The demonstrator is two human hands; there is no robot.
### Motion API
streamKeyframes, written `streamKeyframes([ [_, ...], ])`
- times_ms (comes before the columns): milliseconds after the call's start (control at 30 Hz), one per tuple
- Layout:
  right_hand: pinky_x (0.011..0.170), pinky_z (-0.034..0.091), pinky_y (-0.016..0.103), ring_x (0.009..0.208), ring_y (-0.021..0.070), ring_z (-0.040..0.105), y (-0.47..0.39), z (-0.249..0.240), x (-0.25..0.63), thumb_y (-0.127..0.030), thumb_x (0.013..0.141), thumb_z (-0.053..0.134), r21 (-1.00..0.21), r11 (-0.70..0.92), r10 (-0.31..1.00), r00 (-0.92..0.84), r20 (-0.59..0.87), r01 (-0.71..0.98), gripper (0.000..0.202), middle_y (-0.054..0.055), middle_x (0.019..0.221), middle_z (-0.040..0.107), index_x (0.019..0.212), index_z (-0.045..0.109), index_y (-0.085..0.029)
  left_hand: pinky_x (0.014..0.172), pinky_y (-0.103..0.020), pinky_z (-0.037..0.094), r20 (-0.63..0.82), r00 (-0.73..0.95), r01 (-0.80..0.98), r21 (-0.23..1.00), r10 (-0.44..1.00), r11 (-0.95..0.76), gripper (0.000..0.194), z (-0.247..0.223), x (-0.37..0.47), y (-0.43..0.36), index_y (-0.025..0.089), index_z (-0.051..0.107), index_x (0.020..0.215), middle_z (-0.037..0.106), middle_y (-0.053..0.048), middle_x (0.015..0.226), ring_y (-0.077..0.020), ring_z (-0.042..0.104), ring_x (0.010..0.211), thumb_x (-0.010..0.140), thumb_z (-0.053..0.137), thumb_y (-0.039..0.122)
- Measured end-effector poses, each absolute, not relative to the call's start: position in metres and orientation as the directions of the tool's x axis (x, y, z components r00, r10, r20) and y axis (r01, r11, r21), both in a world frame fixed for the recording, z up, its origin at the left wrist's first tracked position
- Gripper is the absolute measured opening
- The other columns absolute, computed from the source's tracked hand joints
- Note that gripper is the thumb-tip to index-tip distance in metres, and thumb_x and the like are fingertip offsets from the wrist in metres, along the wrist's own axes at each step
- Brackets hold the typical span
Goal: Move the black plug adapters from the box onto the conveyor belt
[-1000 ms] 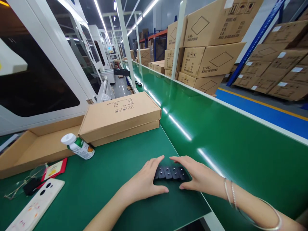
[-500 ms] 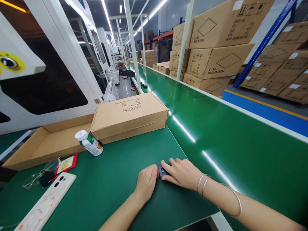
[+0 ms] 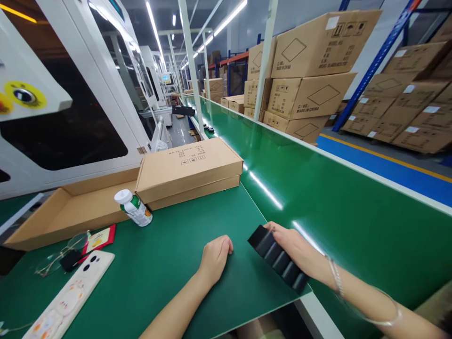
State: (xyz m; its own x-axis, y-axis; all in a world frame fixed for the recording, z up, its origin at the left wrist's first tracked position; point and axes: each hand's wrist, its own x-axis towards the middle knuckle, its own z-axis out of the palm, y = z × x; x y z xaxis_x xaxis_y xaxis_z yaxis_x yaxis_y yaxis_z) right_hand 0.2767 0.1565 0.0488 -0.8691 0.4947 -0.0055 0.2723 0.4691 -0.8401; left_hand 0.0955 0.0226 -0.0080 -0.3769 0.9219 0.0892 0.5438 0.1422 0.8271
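Note:
My right hand (image 3: 294,247) grips a black ribbed part (image 3: 277,259) near the right corner of the green table (image 3: 169,263). The part is long, with several rounded ridges, slightly blurred and tilted down to the right. Its far edge is hidden behind my fingers. My left hand (image 3: 216,258) rests on the table to the left of that part, curled into a loose fist with nothing visible in it. A gap of table surface lies between the hand and the black part.
A closed flat carton (image 3: 190,167) lies behind, with an open carton (image 3: 84,202) to its left. A white bottle (image 3: 134,208), glasses (image 3: 52,263), a red packet (image 3: 100,240) and a phone (image 3: 70,296) stand or lie leftward. A green conveyor (image 3: 335,202) runs along the right.
My right hand has moved right, away from my left hand, and now holds the black ribbed part. The small dark piece between my hands is no longer visible. My left hand has barely moved.

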Motion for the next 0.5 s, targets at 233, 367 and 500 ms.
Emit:
streamKeyframes([
  [233, 0.032, 0.031, 0.021, 0.03, 0.0097, 0.039, 0.082, 0.04, 0.355, -0.083, 0.074, 0.036, -0.641, -0.757, 0.402, -0.685, -0.608, 0.125, 0.066, -0.004, 0.041, 0.041, 0.07, 0.052, -0.019, 0.059, -0.026, 0.042, 0.121, -0.419, 0.527, 0.839, 0.9, 0.133, 0.047, -0.004, 0.097, 0.021, 0.021, 0.049, 0.06, 0.053, -0.001, 0.057, -0.0148, 0.052, 0.058, 0.093, 0.022, 0.042],
  [367, 0.029, 0.027, 0.016, 0.028, 0.0068, 0.039, 0.057, 0.05, 0.365, -0.079, 0.064, 0.058, -0.53, -0.847, 0.385, -0.719, -0.579, -0.027, 0.061, -0.006, 0.043, 0.046, 0.075, 0.049, -0.02, 0.058, -0.026, 0.042, 0.117, -0.433, 0.522, 0.841, 0.894, 0.142, 0.045, 0.0, 0.096, 0.021, 0.021, 0.049, 0.061, 0.053, 0.0, 0.057, -0.0151, 0.052, 0.058, 0.092, 0.024, 0.043],
  [500, 0.03, 0.029, 0.015, 0.029, 0.0084, 0.04, 0.046, 0.043, 0.372, -0.078, 0.062, 0.059, -0.428, -0.898, 0.345, -0.763, -0.547, -0.099, 0.061, -0.006, 0.04, 0.046, 0.077, 0.049, -0.02, 0.059, -0.026, 0.043, 0.119, -0.439, 0.528, 0.836, 0.891, 0.149, 0.045, 0.004, 0.096, 0.021, 0.021, 0.049, 0.06, 0.052, 0.0, 0.056, -0.0153, 0.053, 0.058, 0.091, 0.025, 0.044],
])
